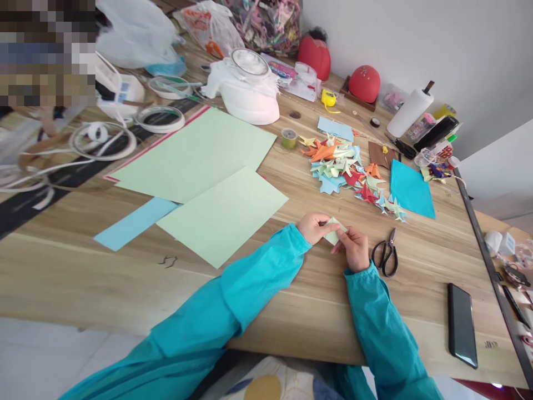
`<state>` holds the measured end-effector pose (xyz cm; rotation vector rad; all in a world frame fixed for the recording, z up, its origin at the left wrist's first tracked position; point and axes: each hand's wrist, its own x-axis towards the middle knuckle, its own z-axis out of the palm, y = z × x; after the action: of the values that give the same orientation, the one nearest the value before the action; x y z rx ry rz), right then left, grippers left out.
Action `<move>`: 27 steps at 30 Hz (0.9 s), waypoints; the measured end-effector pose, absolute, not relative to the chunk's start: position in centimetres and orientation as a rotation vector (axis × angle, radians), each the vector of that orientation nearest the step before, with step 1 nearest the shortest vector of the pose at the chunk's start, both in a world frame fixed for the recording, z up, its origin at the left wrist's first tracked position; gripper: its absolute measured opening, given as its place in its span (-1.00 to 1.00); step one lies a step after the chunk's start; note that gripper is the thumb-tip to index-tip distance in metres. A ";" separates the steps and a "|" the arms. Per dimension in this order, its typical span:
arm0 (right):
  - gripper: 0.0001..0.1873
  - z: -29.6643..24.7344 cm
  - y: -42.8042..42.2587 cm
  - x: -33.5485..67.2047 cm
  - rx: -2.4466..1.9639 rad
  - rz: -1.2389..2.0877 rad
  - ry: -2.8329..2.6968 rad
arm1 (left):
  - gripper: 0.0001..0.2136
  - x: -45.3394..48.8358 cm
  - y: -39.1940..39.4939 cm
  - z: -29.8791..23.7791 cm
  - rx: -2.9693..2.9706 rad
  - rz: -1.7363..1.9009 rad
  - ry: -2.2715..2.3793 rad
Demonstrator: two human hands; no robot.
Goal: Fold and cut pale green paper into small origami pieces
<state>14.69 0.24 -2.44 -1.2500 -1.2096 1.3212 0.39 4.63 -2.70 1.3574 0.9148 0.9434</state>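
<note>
My left hand (pixel 313 226) and my right hand (pixel 355 248) meet over the wooden table (pixel 125 278), both in teal sleeves. Between them they pinch a small folded piece of pale green paper (pixel 334 232), fingers closed on its edges. A heap of small folded paper shapes (pixel 347 172) in orange, green, blue and red lies just beyond the hands. Black scissors (pixel 386 256) rest right of my right hand. Two large pale green sheets (pixel 222 214) lie to the left, one overlapping the other (pixel 195 153).
A blue paper strip (pixel 135 222) and a turquoise sheet (pixel 411 189) lie on the table. A black phone (pixel 461 325) sits near the front right edge. Tape rolls (pixel 160 118), a white jar (pixel 247 91), plastic bags, red round objects (pixel 364 82) and a paper roll (pixel 410 112) crowd the back.
</note>
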 end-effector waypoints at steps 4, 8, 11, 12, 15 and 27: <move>-0.70 -2.5 0.3 14.7 -1.262 1.321 -1.213 | -0.68 0.4 4.5 -2.6 1.350 0.932 0.912; -0.72 -2.5 0.3 14.7 -1.257 1.315 -1.223 | -0.68 0.5 4.4 -2.5 1.326 0.942 0.926; -0.71 -2.4 0.3 14.7 -1.263 1.295 -1.243 | -0.67 0.6 4.4 -2.7 1.340 0.966 0.947; -0.71 -2.3 0.3 14.7 -1.268 1.294 -1.246 | -0.67 0.6 4.4 -2.7 1.348 0.967 0.952; -0.70 -2.2 0.2 14.6 -1.271 1.307 -1.249 | -0.68 0.6 4.5 -2.9 1.354 0.940 0.944; -0.73 -2.2 0.2 14.6 -1.280 1.304 -1.222 | -0.66 0.4 4.4 -1.8 1.204 0.870 0.855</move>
<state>14.64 0.17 -2.17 -1.2797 -1.2216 1.3038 0.39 4.39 -1.80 1.2043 0.8551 0.8702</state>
